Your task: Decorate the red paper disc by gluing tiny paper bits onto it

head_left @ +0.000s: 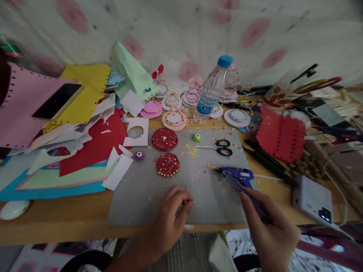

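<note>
My left hand [172, 215] is over the near edge of the grey cutting mat [133, 204], thumb and fingertips pinched together. Something tiny may be between them, too small to make out. At the right, my right hand [269, 226] is closed around slim dark-blue tweezers [235, 183]. Their tips point up and left, in front of a blue glue gun [236, 173] lying on the mat with a glue stick in its back. Beyond my left hand lie two red, white-speckled discs: a plain one [165, 139] and one edged with little stars [168, 164].
Black-handled scissors [224, 147], a green punch [196, 137], a purple punch [138, 155] and loose confetti lie on the mat. Behind stand a water bottle [211, 92] and several small paper hats. Coloured paper [107, 139] piles up left; a power bank [313, 200] sits right.
</note>
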The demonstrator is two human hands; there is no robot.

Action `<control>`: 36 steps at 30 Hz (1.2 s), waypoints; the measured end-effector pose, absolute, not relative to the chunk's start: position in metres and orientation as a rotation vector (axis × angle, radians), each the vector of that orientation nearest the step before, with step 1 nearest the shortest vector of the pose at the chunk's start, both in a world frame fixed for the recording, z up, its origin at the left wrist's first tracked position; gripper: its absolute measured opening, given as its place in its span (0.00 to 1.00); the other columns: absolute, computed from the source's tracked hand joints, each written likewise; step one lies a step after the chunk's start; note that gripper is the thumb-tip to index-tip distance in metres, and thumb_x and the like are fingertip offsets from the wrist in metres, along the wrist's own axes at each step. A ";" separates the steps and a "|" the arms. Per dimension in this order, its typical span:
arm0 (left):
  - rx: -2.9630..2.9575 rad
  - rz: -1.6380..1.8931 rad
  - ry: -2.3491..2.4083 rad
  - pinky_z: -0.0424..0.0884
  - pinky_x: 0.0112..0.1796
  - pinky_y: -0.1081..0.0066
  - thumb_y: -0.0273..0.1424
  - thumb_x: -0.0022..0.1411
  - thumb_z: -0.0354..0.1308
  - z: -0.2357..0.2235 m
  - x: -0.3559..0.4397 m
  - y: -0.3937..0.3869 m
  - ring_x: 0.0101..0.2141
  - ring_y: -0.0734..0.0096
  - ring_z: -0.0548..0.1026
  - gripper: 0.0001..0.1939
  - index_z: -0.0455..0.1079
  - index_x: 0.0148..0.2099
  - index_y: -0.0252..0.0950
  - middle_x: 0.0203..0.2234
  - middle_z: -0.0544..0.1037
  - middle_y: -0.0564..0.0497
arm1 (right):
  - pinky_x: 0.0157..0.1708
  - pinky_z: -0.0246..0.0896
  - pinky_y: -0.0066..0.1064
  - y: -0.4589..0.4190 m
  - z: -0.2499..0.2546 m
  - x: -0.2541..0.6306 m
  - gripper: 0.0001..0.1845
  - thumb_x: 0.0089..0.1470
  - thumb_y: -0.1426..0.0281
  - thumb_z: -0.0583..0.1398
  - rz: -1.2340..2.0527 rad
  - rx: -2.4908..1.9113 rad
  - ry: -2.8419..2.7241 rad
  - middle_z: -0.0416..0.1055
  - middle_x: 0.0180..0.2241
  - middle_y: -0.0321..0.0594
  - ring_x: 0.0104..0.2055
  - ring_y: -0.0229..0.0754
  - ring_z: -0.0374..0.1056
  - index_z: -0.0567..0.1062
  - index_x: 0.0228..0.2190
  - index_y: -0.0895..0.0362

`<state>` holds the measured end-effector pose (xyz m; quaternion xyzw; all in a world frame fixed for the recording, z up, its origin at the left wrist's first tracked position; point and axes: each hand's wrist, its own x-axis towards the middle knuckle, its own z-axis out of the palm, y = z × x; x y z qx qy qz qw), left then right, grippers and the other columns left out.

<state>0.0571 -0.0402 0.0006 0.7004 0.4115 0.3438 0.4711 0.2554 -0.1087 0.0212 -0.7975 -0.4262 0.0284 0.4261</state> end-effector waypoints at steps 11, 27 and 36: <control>0.425 0.959 1.019 0.65 0.31 0.80 0.39 0.50 0.71 0.055 0.047 -0.022 0.27 0.79 0.66 0.14 0.74 0.28 0.35 0.24 0.72 0.54 | 0.25 0.68 0.20 -0.083 0.055 0.215 0.06 0.51 0.73 0.64 0.383 -1.494 -1.466 0.79 0.25 0.33 0.24 0.36 0.74 0.80 0.32 0.52; 0.557 1.028 1.061 0.64 0.31 0.79 0.42 0.52 0.69 0.053 0.048 -0.027 0.28 0.77 0.64 0.14 0.74 0.30 0.37 0.24 0.71 0.55 | 0.26 0.69 0.26 -0.080 0.066 0.192 0.04 0.49 0.69 0.65 0.380 -1.614 -1.351 0.79 0.24 0.36 0.24 0.39 0.73 0.82 0.29 0.52; 0.936 0.979 1.031 0.63 0.33 0.75 0.42 0.67 0.53 0.048 0.041 -0.027 0.30 0.73 0.66 0.18 0.72 0.29 0.37 0.25 0.70 0.53 | 0.29 0.70 0.29 -0.082 0.062 0.196 0.09 0.50 0.74 0.65 0.051 -1.561 -1.480 0.76 0.23 0.33 0.24 0.38 0.71 0.80 0.36 0.52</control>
